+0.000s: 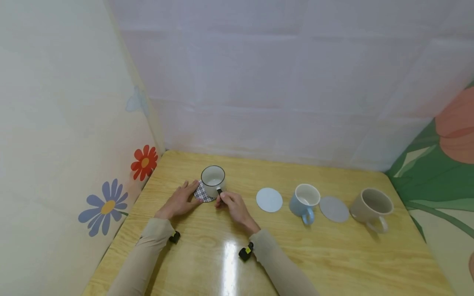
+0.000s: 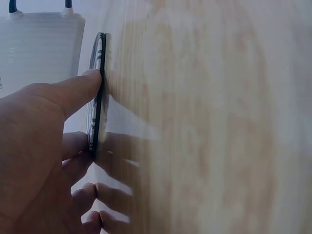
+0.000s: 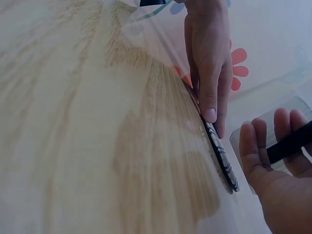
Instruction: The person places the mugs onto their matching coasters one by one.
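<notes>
A white enamel-style mug (image 1: 213, 181) with a dark rim is held by its black handle (image 3: 291, 142) in my right hand (image 1: 235, 208), whose fingers curl round that handle. In the left wrist view a narrow gap shows between the mug's base and the checked round coaster (image 1: 201, 192), so the mug hangs just above it. My left hand (image 1: 181, 201) lies low at the coaster's left side, fingers fairly straight. Its thumb (image 2: 80, 92) touches the coaster's edge, and a fingertip touches farther along. From the head, the mug hides part of the coaster.
To the right on the wooden table (image 1: 200, 255) lie a pale blue round coaster (image 1: 269, 200), a light blue mug (image 1: 298, 203), a grey round coaster (image 1: 334, 209) and a beige mug (image 1: 364, 211). A flowered sheet (image 1: 55, 123) hangs along the left edge, a plain one (image 1: 259, 82) behind.
</notes>
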`<state>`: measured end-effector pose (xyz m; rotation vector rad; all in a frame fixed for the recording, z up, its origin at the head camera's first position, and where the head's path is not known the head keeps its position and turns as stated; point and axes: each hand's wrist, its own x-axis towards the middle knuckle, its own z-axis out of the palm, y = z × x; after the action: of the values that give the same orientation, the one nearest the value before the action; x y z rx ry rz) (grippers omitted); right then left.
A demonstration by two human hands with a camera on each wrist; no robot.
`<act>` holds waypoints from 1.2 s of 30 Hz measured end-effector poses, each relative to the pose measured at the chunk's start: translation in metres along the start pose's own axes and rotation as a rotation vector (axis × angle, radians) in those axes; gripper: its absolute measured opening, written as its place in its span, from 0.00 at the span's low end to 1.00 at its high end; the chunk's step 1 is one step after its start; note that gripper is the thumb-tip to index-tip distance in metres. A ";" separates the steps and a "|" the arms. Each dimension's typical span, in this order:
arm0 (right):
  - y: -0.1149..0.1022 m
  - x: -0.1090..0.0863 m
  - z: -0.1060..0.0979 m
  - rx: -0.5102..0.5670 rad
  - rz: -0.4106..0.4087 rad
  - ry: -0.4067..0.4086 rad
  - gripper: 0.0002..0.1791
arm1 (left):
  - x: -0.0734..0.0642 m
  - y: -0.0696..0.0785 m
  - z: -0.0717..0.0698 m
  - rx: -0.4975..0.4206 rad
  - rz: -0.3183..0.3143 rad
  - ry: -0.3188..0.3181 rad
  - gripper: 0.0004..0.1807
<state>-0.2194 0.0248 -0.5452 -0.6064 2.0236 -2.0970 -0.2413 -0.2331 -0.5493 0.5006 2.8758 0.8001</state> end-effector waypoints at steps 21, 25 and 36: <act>0.007 0.008 0.009 0.013 0.002 0.014 0.22 | 0.003 0.001 0.001 0.016 -0.046 -0.021 0.44; 0.009 0.011 0.009 0.031 -0.011 0.018 0.22 | 0.004 0.002 -0.001 0.029 -0.051 -0.022 0.44; 0.008 0.013 0.013 0.058 0.010 0.001 0.22 | 0.001 0.005 -0.002 0.030 -0.046 -0.003 0.44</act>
<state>-0.2273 0.0075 -0.5508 -0.5842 1.9554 -2.1421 -0.2413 -0.2297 -0.5445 0.4362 2.8894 0.7502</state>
